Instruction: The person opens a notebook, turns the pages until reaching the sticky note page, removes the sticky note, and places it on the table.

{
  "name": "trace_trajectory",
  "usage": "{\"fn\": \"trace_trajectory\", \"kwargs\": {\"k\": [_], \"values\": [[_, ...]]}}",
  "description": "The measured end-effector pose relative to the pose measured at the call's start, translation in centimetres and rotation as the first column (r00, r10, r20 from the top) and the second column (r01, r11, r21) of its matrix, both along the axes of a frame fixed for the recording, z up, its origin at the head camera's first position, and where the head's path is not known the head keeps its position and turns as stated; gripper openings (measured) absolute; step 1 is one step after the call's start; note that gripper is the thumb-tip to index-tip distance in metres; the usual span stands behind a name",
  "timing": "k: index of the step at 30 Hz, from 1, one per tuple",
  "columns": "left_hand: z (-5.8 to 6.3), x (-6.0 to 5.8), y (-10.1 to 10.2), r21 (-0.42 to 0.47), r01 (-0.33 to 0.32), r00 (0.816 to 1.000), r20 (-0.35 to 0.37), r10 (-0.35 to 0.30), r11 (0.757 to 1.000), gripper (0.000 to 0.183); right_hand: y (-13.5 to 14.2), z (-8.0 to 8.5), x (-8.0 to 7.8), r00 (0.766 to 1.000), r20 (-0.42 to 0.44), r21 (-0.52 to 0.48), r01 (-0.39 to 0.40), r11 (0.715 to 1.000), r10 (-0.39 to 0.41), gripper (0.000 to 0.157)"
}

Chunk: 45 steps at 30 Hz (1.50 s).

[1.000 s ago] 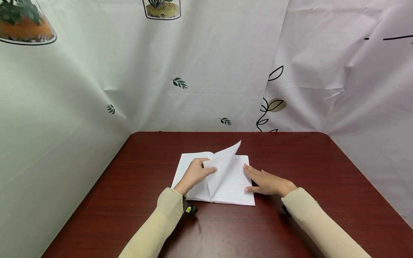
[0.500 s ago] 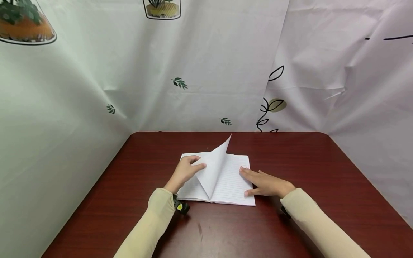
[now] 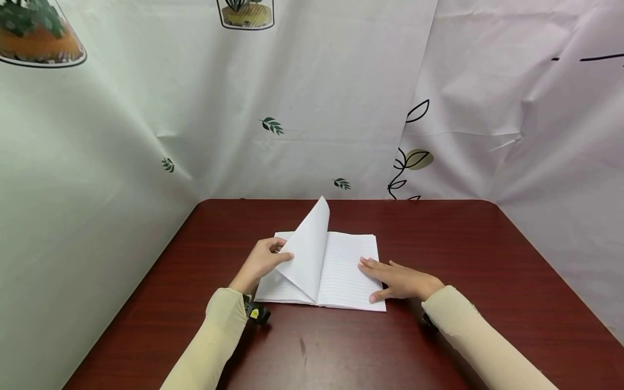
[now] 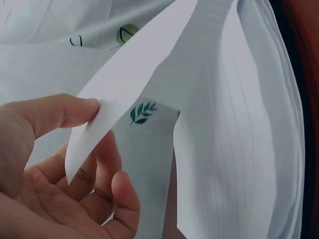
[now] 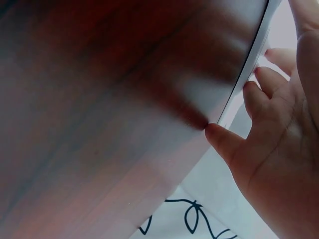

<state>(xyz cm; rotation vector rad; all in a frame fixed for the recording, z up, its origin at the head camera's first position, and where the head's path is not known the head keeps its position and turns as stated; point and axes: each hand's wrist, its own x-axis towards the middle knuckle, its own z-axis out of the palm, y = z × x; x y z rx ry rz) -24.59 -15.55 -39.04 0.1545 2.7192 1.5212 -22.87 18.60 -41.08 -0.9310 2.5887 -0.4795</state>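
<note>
An open notebook (image 3: pixel 343 276) with lined white pages lies on the dark red-brown table (image 3: pixel 439 233). My left hand (image 3: pixel 260 262) pinches the edge of a lifted page (image 3: pixel 309 246) between thumb and fingers. That page stands slanted over the left half, its far corner pointing up. In the left wrist view the thumb (image 4: pixel 75 109) presses on one face of the page, with curled fingers behind it. My right hand (image 3: pixel 402 281) rests on the right page's outer edge, fingers spread and fairly straight. From the right wrist, its little finger (image 5: pixel 224 142) touches the table beside the notebook.
A pale cloth backdrop (image 3: pixel 312 108) printed with leaves and potted plants hangs behind and beside the table. Black wrist devices, such as the one on the left wrist (image 3: pixel 257 313), sit at the light sleeves (image 3: pixel 207 330).
My left hand has moved left, drawing the pinched page across toward the left half. The page's raised corner swung left too. My right hand shifted slightly left on the right page.
</note>
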Motion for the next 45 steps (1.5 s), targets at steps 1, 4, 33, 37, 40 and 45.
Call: {"fn": "trace_trajectory", "kwargs": {"k": [1,4,33,37,40,45], "values": [[-0.1,0.0,-0.2,-0.005,0.001,1.000,0.009,-0.001,1.000,0.025,0.0,0.0,0.0,1.000,0.000,-0.001,-0.002,1.000,0.002,0.086],[-0.4,0.1,-0.8,-0.024,0.012,0.999,0.045,-0.011,1.000,0.026,-0.1,0.0,0.1,1.000,-0.007,0.003,-0.006,1.000,0.006,0.084],[-1.6,0.4,-4.4,-0.280,0.111,0.971,0.237,-0.043,0.954,0.044,-0.1,0.2,-0.4,1.000,0.023,0.038,-0.011,0.999,0.010,0.089],[-1.7,0.4,-4.5,-0.301,0.119,0.970,0.238,-0.046,0.946,0.043,-0.2,0.3,-0.3,1.000,0.025,0.041,-0.016,0.999,0.015,0.090],[-1.8,0.3,-4.6,-0.307,0.121,0.970,0.240,-0.046,0.944,0.041,-0.1,0.4,-0.3,0.999,0.028,0.041,-0.022,0.999,0.021,0.091],[-2.0,0.2,-4.7,-0.315,0.134,0.969,0.240,-0.058,0.939,0.039,-0.1,0.4,-0.4,0.999,0.024,0.044,-0.033,0.999,0.032,0.093]]}}
